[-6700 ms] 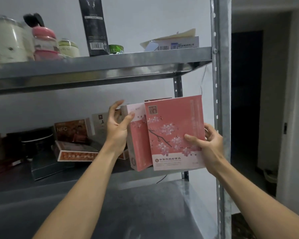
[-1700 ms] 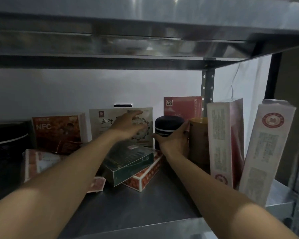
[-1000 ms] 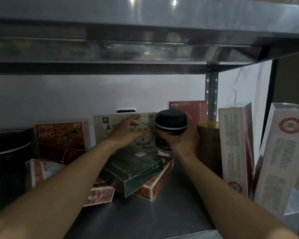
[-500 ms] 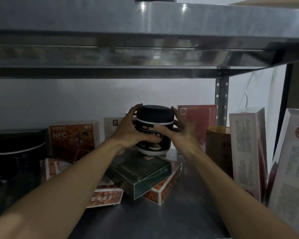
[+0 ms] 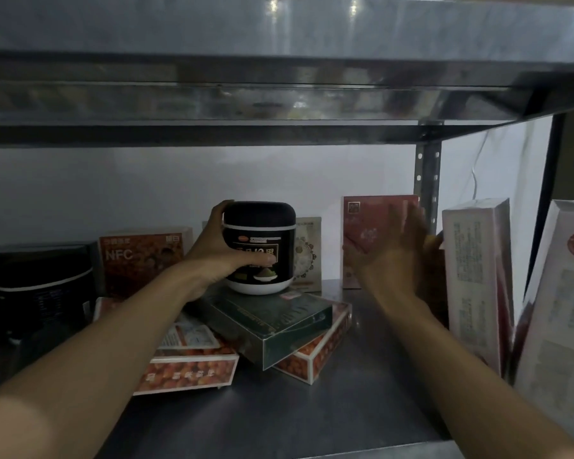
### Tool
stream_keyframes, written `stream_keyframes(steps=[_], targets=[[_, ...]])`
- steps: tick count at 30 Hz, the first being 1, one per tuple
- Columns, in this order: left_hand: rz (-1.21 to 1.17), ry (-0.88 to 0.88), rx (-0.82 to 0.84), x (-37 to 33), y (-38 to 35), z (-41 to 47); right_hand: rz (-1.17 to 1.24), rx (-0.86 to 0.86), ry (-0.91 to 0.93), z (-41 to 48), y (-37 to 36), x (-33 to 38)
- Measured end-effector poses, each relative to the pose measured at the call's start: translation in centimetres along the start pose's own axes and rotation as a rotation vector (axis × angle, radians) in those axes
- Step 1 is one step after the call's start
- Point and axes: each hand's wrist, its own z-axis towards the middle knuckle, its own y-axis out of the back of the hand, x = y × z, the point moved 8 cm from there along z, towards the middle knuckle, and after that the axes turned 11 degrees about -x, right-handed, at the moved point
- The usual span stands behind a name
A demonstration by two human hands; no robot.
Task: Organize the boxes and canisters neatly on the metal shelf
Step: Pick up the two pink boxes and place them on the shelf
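Your right hand [image 5: 390, 260] has let go of the dark canister [image 5: 262, 226] since half a second ago and swung off to the right. It is now spread flat with straight fingers in front of the red box [image 5: 368, 220], holding nothing. Your left hand [image 5: 212, 260] alone grips the canister, thumb across the front label and fingers curled round its far left side.

The canister is upright in that grip, its white base right at the back edge of the green box [image 5: 279, 323] below. Whether it rests there or hangs just clear can't be told.

It looks like a rigid, smooth-walled plastic jar, wide for one hand. The label shows a mound of powder, so expect some weight low down. That glossy wall may slip, so keep your hold round the middle, under the pale ring, or bring the other palm back under the base. The green box below your grip lies askew on the orange-printed boxes [image 5: 193, 372] and would likely make a tippy seat. The bare metal shelf [image 5: 345, 409] nearer you than your grip looks steadier.

"NFC" reads clearly on the orange box [image 5: 140, 260] left of your grip. The canister's label carries an orange oval logo and pale characters too blurred to read. The tall pale box [image 5: 474, 276] further right has blocks of fine print, also illegible.
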Motion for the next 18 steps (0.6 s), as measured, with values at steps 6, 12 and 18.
stream_keyframes(steps=[6, 12, 18], targets=[[0.008, -0.021, 0.024, -0.3, -0.3, 0.0, -0.075, 0.189, -0.18, -0.7, 1.1, -2.1], [0.024, -0.036, 0.017, -0.3, -0.3, -0.2, 0.056, 0.208, -0.384, -1.2, 2.3, -2.3], [0.017, -0.036, 0.01, -0.1, -0.3, -0.2, 0.106, 0.217, -0.516, -1.8, 3.1, -3.5]])
